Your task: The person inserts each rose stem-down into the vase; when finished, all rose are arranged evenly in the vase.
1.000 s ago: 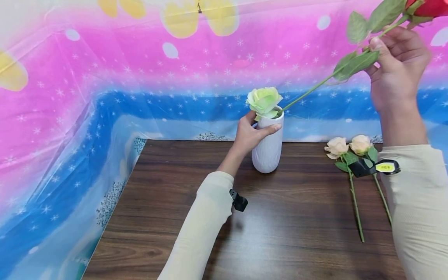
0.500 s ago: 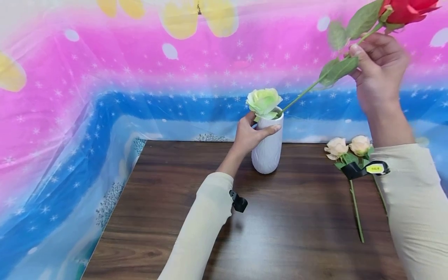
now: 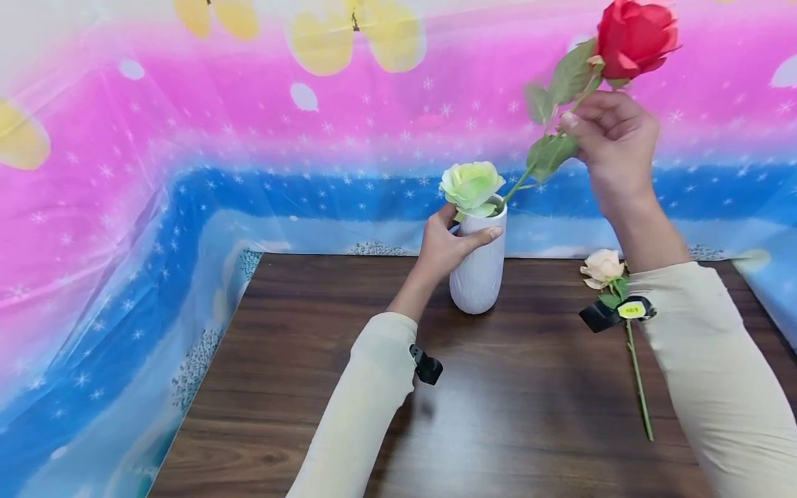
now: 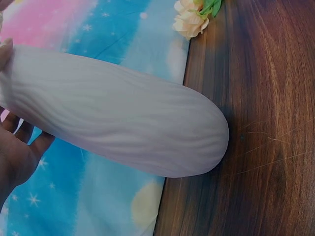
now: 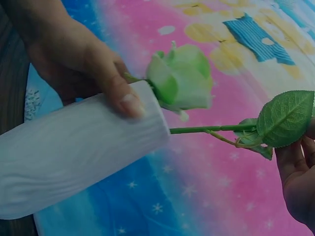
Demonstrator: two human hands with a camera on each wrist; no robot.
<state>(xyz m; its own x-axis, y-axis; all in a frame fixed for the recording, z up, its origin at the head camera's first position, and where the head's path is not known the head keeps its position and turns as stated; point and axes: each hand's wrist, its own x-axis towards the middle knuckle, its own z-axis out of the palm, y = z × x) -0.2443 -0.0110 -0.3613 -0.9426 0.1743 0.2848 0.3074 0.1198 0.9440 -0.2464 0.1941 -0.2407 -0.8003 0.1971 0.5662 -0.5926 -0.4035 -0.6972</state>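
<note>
A white ribbed vase (image 3: 478, 270) stands upright at the table's back edge in the head view. My left hand (image 3: 443, 243) grips its upper part, thumb across the front. A pale green rose (image 3: 471, 183) sits in the vase, its head just above the rim. Up and to the right, my right hand (image 3: 623, 149) pinches the leafy stem of a red rose (image 3: 636, 41) below the bloom. That stem slants down into the vase mouth; its lower end is hidden inside. In the right wrist view the stem (image 5: 197, 130) enters past the rim.
On the brown wooden table (image 3: 299, 387), a peach rose (image 3: 602, 268) lies to the right. My right forearm hides what is beside it; two peach blooms (image 4: 191, 19) show in the left wrist view. A pink and blue snowflake cloth (image 3: 349, 124) hangs behind.
My right hand has moved left and downward with the red rose, pushing its stem deeper into the vase. My forearm now covers the second peach rose. The left hand keeps its hold.
</note>
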